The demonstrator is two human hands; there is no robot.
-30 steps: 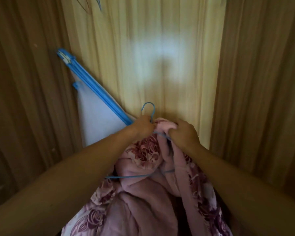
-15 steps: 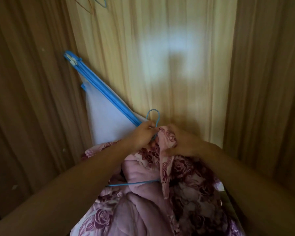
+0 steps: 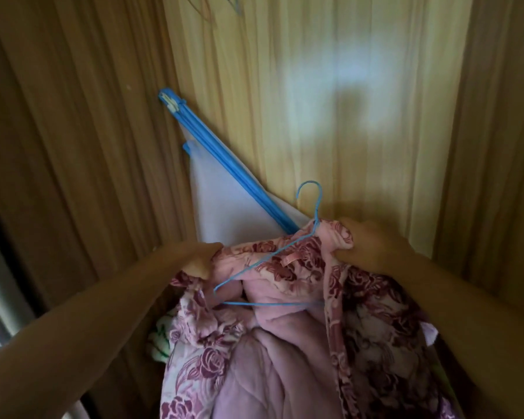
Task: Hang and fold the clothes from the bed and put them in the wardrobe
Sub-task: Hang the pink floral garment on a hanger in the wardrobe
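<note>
Garment (image 3: pixel 297 267), gripped between left hand (image 3: pixel 201 257), right hand (image 3: pixel 373 247)

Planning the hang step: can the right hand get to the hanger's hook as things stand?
Probably yes. The hook sticks up bare above the floral garment, beside the right hand, nothing between. That hand grips the garment, though, so it must let go first.

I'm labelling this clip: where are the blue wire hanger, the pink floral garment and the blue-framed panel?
blue wire hanger (image 3: pixel 270 304), head view, on its bottom bar.
pink floral garment (image 3: pixel 270 367), head view, on its plain pink lining.
blue-framed panel (image 3: pixel 224 158), head view, midway along its blue edge.
</note>
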